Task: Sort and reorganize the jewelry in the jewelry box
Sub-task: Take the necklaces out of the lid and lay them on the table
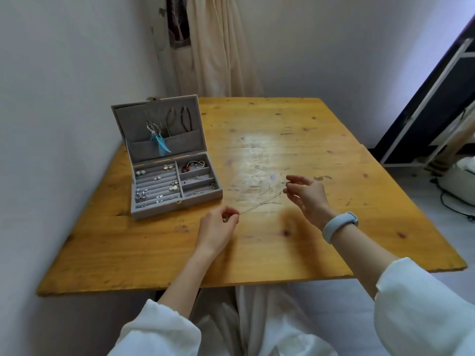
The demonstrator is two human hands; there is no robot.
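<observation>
1. Pale walls on the left and behind, cream curtain [216, 47] hanging at the far corner, dark framed panel [437, 98] leaning at the right.
2. Worn yellow wooden table [257, 253] filling the middle, scratched and shiny near its centre.
3. Grey jewelry box [167, 160] on the table's left part, close to the wall, lid [158, 129] propped upright and open.
4. Inside the lid: a pocket holding a silver leaf-shaped piece with a blue feather [162, 146], plus two dark looped strands [180, 119] hanging higher up.
5. In the tray: ring rows on the left dotted with small earrings and rings [156, 187]; compartments on the right, the rearmost holding a tangle with a red piece [191, 165].
6. Thin silver chain [262, 202] stretched taut above the table, just right of the box and apart from it, running between both hands.
7. Left hand [218, 222] lower and nearer the box, fingers curled, pinching one end of the chain, with a small dark bit showing at the fingertips.
8. Right hand [307, 194] raised further right, thumb and forefinger pinching the other end, remaining fingers loosely spread.
9. Light blue band [339, 226] on the right wrist; white sleeves [421, 304] on both forearms.
10. Below the table edge, pale fabric over the lap [257, 325].
11. Far right on the floor, a white object with a dark cable [452, 201] trailing beside it.
</observation>
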